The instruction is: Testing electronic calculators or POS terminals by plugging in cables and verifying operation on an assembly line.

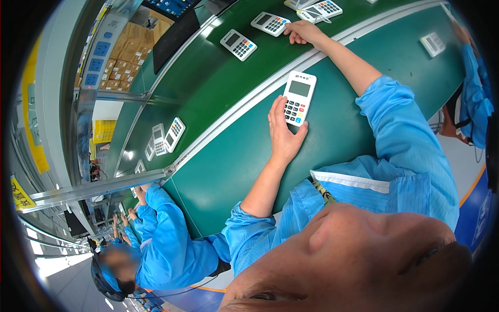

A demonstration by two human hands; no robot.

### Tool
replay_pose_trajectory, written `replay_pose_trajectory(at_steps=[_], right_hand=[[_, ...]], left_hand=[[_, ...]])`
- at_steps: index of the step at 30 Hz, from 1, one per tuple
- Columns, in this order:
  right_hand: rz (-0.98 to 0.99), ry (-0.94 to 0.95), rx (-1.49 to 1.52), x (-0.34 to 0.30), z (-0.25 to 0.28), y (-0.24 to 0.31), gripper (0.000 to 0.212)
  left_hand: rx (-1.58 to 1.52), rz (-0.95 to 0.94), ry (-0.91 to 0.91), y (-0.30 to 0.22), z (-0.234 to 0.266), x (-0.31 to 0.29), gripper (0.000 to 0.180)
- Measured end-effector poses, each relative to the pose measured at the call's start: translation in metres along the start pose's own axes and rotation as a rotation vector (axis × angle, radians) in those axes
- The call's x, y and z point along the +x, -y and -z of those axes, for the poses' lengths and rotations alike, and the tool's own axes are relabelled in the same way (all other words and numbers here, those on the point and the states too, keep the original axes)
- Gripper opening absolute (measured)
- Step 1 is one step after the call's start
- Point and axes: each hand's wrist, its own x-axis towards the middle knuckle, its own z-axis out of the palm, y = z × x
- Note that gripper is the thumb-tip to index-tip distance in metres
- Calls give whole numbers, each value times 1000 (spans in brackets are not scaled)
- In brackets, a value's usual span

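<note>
A white card payment terminal (300, 98) with a grey screen and coloured keys rests on the near green worktop. My left hand (285, 136) is closed around its lower end, fingers along its left edge and thumb at the bottom corner. My right hand (305, 33) reaches across the metal rail to the far green belt. Its curled fingers meet the right end of a second payment terminal (270, 24), which lies face up; the grip is partly hidden. Left of that one lies another payment terminal (238, 44), untouched.
More terminals (327, 9) lie at the top of the belt, one with a white cable, and others (174, 134) farther left. A metal rail (234, 119) divides worktop and belt. A co-worker in blue (169, 236) sits to the left; another person's sleeve (474, 99) is at right, near a small white device (432, 44).
</note>
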Motion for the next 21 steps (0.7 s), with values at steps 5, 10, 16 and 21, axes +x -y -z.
replay_pose_trajectory(at_steps=[5, 10, 16, 21], right_hand=[[-116, -25, -38, 18, -7, 2, 32], [-225, 143, 92, 69, 5, -44, 23], [-311, 146, 334, 165, 36, -124, 39], [-318, 96, 116, 221, 58, -130, 32]], left_hand=[[7, 34, 20, 5, -5, 1, 82], [47, -25, -57, 14, -16, 2, 85], [30, -17, -291, 20, -32, 6, 87], [117, 14, -171, 23, -37, 13, 87]])
